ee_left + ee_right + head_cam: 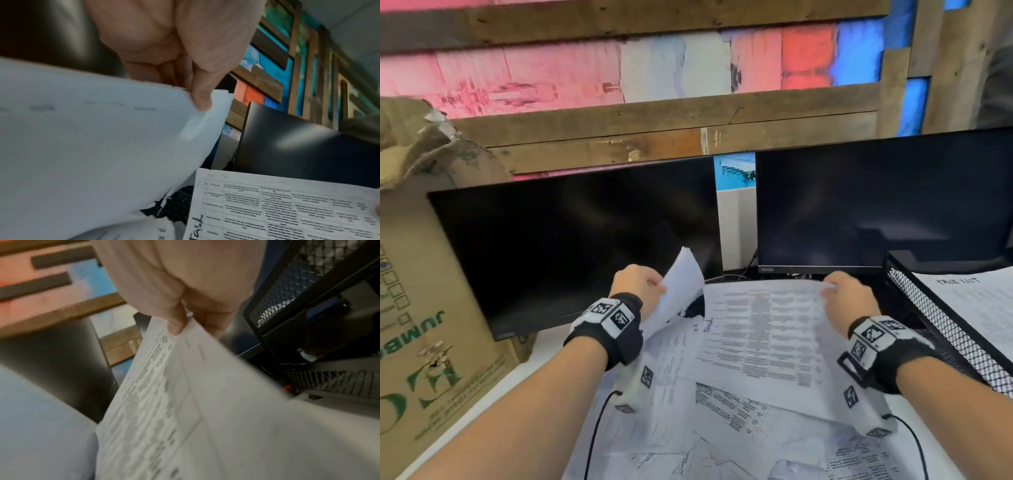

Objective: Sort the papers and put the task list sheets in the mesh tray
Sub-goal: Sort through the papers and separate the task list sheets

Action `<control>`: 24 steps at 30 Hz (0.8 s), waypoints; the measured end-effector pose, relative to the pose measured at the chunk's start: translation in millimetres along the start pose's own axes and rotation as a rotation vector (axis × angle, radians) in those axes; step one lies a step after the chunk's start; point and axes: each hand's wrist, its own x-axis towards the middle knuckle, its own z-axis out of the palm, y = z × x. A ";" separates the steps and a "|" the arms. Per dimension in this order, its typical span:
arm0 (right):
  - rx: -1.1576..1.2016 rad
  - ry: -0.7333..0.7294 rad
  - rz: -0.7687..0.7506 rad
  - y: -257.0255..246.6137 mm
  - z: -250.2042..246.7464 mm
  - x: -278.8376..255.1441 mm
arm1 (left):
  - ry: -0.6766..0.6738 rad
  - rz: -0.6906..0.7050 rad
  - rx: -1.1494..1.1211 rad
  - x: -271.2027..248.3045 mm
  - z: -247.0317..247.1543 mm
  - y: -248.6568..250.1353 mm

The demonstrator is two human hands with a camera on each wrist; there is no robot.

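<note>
Head view: left hand (640,284) grip pinches blank white sheets (678,291); right hand (849,298) grip pinches a printed table sheet (756,329). Right wrist view alone shows black diamond-mesh tray (287,293) wall close up.

Office desk: monitors (592,240), mesh tray (941,322)

Rear wall (654,61): weathered wooden slats over panels painted pink, white, red and blue. Two dark monitors (585,240) stand side by side on the white bench (544,346). A worn cardboard box (424,325) occupies the bench's left end.
</note>
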 end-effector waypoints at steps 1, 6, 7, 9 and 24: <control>0.085 0.046 0.005 -2.4 -6.9 3.0 | 0.033 -0.003 -0.078 -1.1 -3.4 3.0; 0.278 0.061 -0.008 -10.4 -22.9 4.1 | 0.002 0.079 -0.120 -15.7 1.9 22.0; 0.283 0.068 -0.014 -8.1 -22.9 4.5 | -0.009 0.100 -0.092 -17.7 4.9 24.8; 0.308 0.094 -0.006 -1.8 -25.3 2.4 | -0.017 0.136 -0.053 -19.9 9.8 29.1; 0.205 -0.280 -0.064 26.2 5.8 -36.4 | -0.319 0.510 0.151 -73.0 67.4 61.0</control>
